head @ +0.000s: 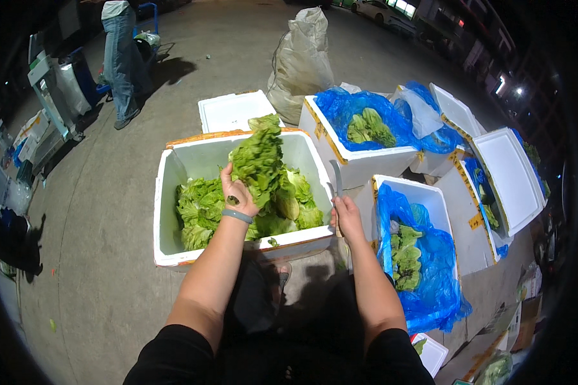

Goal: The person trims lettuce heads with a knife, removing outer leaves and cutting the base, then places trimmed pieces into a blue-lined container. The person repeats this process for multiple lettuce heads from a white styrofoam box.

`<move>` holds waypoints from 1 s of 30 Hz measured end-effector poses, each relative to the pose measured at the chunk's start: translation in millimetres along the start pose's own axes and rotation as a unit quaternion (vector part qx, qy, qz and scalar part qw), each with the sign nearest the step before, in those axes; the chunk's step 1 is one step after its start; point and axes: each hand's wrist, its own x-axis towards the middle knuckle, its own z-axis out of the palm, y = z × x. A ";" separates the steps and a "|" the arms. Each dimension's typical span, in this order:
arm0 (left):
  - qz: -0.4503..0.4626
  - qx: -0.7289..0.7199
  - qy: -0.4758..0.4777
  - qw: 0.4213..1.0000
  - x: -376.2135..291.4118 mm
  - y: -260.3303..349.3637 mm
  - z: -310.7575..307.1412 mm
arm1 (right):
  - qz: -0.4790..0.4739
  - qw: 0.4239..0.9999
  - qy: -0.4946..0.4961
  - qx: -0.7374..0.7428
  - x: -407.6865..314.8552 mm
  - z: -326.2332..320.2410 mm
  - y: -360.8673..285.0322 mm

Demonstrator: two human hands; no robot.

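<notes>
My left hand (239, 193) grips a head of leafy green lettuce (257, 161) and holds it up above a white foam box (161, 216). A dark leaf scrap clings near the wrist, just above a grey bangle (237, 215). More lettuce (200, 207) fills the lower part of that box. At the box's right edge, my right hand (347, 216) is closed around the handle of a knife (337, 175), its blade pointing up and away from me. The lettuce's stem end is hidden by my left hand.
Right of me, a foam box lined with blue plastic (436, 269) holds lettuce (405, 257). Another lined box (361, 156) stands beyond it. Foam lids (508, 178) lean at the far right. A woven sack (303, 62) stands behind; a person (119, 62) stands at the upper left.
</notes>
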 end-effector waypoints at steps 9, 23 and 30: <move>0.070 0.704 0.073 0.703 6.1 -13.0 -8.0 | -0.358 0.882 0.100 -0.291 -4.0 7.8 -35.7; -0.058 0.773 -0.016 0.631 4.4 -35.9 -3.6 | -0.492 0.748 0.006 -0.446 7.2 44.9 -38.9; -0.065 0.776 0.007 0.627 11.9 -29.0 -7.2 | -0.490 0.755 0.019 -0.436 20.1 48.9 -23.0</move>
